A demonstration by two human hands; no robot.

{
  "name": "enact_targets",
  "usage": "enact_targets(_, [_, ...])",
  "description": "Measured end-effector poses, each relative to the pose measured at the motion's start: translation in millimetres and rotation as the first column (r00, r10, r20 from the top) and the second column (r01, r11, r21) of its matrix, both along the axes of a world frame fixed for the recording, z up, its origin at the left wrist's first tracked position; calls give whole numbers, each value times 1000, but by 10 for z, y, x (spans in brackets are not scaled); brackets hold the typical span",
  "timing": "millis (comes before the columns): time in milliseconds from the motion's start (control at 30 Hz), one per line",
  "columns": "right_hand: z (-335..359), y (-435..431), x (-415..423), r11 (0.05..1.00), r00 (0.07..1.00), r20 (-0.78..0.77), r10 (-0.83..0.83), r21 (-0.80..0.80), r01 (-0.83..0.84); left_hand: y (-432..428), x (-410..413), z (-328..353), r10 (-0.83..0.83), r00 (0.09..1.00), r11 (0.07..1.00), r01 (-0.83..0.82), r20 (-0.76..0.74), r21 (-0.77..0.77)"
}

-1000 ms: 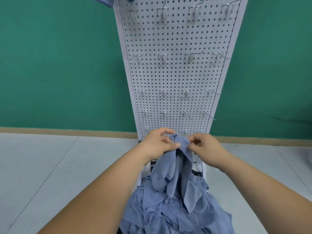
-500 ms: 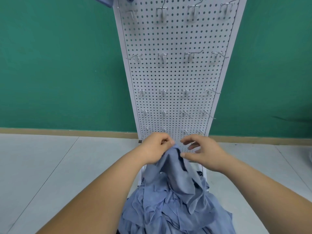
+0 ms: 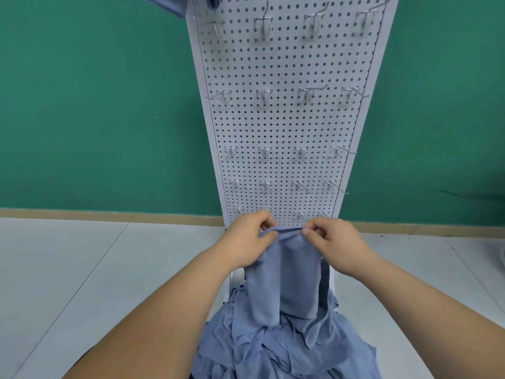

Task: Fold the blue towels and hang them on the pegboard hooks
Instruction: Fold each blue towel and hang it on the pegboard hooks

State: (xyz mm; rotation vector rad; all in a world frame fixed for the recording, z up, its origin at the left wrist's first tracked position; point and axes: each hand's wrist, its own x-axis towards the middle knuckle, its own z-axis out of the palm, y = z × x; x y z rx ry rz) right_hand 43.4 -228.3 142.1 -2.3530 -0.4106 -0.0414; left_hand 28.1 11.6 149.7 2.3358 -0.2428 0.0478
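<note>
Against the green wall [image 3: 95, 105] stands the white pegboard [image 3: 287, 127]. The right hand [image 3: 336, 244], loose a moment ago, pinches the towel [image 3: 289, 277] again. With the left hand [image 3: 248, 239] pinching too, the top edge now stretches flat above the pile [image 3: 273, 346], likely ready for folding.

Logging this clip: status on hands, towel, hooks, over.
Left hand and right hand pinch top edge of blue towel. It hangs over towel pile. Lower hooks bare, nothing blocking.
</note>
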Motion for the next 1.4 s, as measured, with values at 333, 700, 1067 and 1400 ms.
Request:
enact_targets(333, [99,-199,47,999,1000,-23,-10,-50,9,95,-4,73,8,1000,996,-6,-19,84])
enact_targets(700, [118,-208,30,999,999,-46,-10,-42,8,100,22,28,13,999,999,-14,37,31])
enact_targets(1067, [136,-518,100,976,995,-100,22,-215,-44,449,105,117,13,1000,996,-12,-14,91])
enact_targets(1400, [251,-864,148,963,992,-81,-97,-258,74,986,238,-80,403,914,872,-400,50,283])
